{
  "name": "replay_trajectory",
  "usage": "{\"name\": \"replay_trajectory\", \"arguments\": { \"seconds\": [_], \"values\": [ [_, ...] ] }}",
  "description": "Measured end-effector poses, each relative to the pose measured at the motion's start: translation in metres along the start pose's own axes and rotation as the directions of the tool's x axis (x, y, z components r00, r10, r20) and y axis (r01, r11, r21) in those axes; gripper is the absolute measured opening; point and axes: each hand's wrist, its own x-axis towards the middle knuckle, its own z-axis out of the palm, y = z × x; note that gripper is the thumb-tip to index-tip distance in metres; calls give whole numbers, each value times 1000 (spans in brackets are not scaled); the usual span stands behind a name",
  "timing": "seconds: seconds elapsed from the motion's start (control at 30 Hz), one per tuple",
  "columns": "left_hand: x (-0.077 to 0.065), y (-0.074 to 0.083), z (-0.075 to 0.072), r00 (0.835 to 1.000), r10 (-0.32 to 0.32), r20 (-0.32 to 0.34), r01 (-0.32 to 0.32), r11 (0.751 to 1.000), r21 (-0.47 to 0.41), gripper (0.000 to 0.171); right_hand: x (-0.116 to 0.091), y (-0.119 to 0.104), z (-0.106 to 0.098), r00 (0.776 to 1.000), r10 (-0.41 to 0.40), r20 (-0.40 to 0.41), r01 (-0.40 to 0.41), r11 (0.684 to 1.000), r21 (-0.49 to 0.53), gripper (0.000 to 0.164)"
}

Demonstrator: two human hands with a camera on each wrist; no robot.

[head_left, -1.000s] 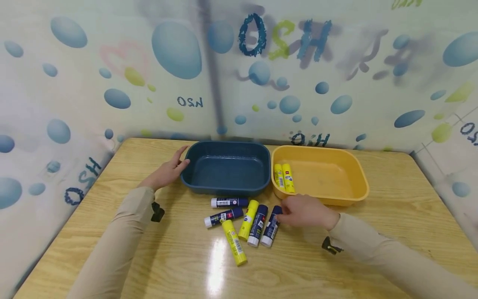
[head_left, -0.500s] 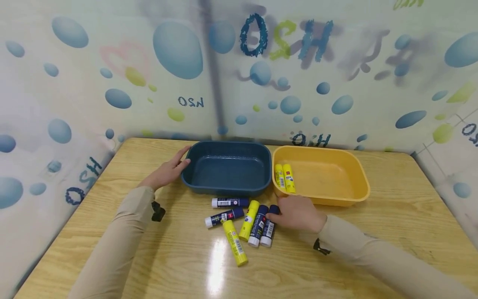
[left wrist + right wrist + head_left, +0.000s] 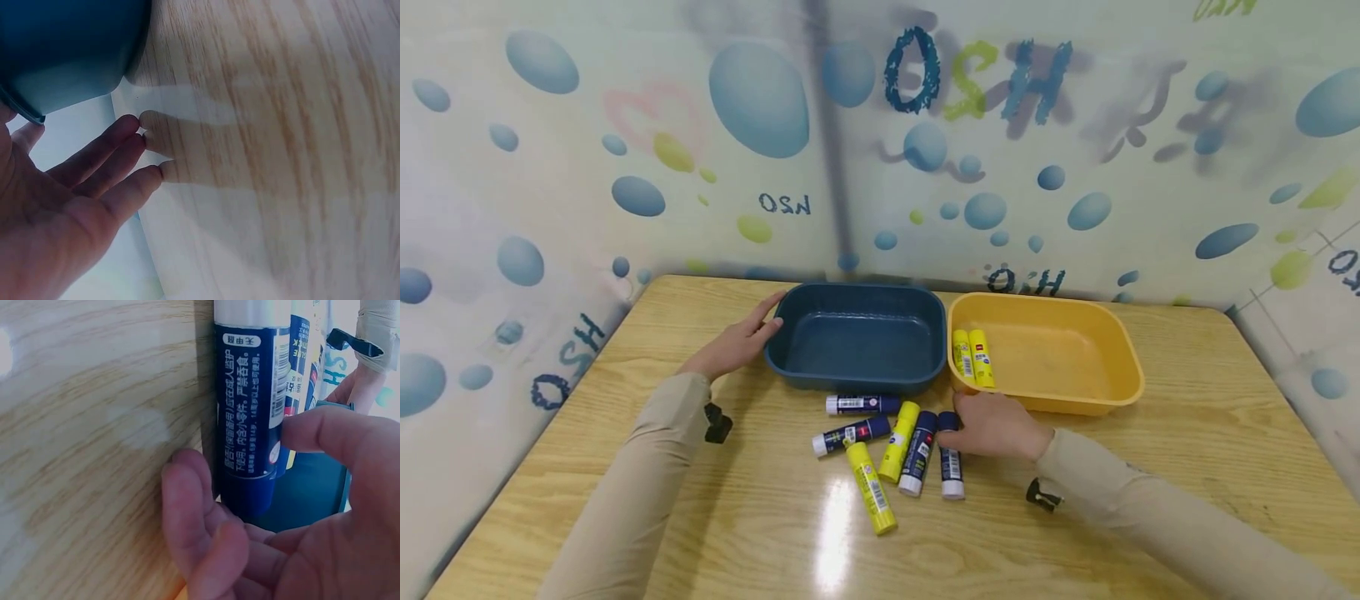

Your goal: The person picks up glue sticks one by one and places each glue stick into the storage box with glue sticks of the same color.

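My right hand [image 3: 997, 427] holds the rightmost navy glue stick [image 3: 952, 477] near its dark end. In the right wrist view the thumb lies against one side of that stick's printed label [image 3: 250, 406], and curled fingers [image 3: 187, 500] reach round the other. Left of it lie another navy glue stick [image 3: 917, 457] and a yellow one [image 3: 898, 442]. At the far left, my left hand [image 3: 733, 343] rests at the rim of the blue basin [image 3: 790, 375]. Three of its fingers [image 3: 119, 162] extend loosely below that rim in the left wrist view, holding nothing.
A yellow basin [image 3: 1045, 400] stands right beside the blue one, with two yellow glue sticks [image 3: 981, 358] inside at its left. Two navy sticks, one by the blue basin [image 3: 862, 405] and one below it [image 3: 850, 436], lie sideways. Another yellow stick [image 3: 872, 492] lies nearest the front.
My right hand has moved left onto the rightmost navy glue stick. That stick has turned from slanted to nearly straight, its white end swinging right. The left hand stays at the blue basin.
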Motion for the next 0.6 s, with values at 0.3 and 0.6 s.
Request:
{"name": "replay_trajectory", "arguments": {
  "seconds": [0.3, 0.6],
  "values": [
    [0, 3, 2, 999, 33, -18, -33, 999, -23, 58, 3, 1, 2, 1000, -1, 3, 1, 1000, 5, 53],
    [-1, 2, 3, 999, 31, -19, -31, 999, -8, 59, 2, 3, 5, 999, -23, -31, 24, 1000, 18, 43]
  ]
}}
